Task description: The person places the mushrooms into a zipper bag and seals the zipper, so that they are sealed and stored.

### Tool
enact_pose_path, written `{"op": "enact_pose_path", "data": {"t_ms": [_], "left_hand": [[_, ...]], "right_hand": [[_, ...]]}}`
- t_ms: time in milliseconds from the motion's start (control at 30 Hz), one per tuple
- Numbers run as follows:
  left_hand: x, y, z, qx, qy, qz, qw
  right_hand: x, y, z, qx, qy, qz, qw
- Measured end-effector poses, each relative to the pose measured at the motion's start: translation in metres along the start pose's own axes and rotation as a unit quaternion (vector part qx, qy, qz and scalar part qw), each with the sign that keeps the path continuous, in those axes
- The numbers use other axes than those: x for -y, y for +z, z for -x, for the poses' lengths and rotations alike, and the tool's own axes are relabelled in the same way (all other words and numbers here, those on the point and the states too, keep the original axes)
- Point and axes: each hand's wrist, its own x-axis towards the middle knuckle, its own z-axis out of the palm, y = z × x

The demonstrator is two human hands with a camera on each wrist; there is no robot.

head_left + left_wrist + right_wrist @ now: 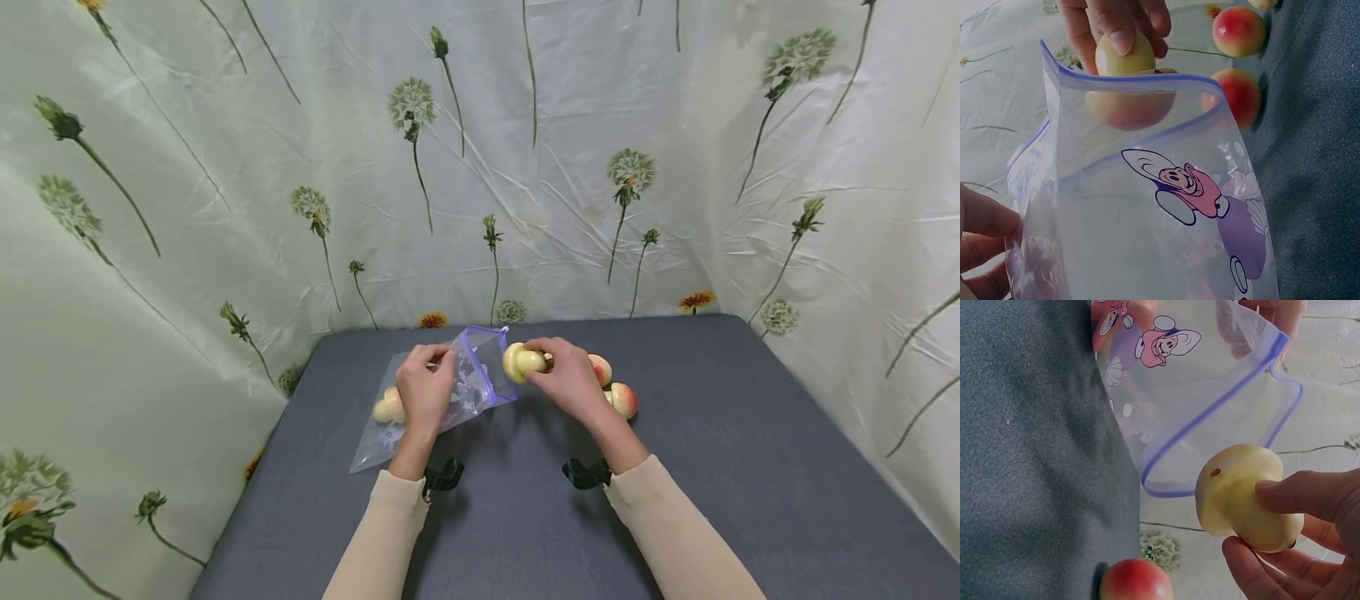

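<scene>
My left hand pinches the upper edge of a clear zip bag with a purple seal and cartoon prints. The bag's mouth gapes toward the right. A pale yellow toy mushroom is held by its stem between the thumb and fingers of my right hand, its cap facing the bag. In the left wrist view, the mushroom's cap shows at the purple rim; the exact depth is hard to tell. Another mushroom lies inside the bag, partly hidden by my left hand.
Beyond my right wrist lie more red-and-yellow mushrooms, partly covered by the hand. All rests on a dark grey table. A pale curtain printed with dandelions hangs behind and along the sides.
</scene>
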Motion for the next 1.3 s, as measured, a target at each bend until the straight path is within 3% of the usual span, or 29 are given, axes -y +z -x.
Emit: {"op": "enact_pose_path", "data": {"t_ms": [733, 1300], "left_hand": [[-0.002, -0.006, -0.006, -0.016, 0.001, 0.015, 0.9998], [-0.003, -0.007, -0.002, -0.009, -0.019, 0.018, 0.9996]], "right_hand": [[0.008, 0.014, -0.018, 0.031, -0.018, 0.02, 0.9991], [0.01, 0.028, -0.023, 0.045, -0.021, 0.02, 0.9986]]}}
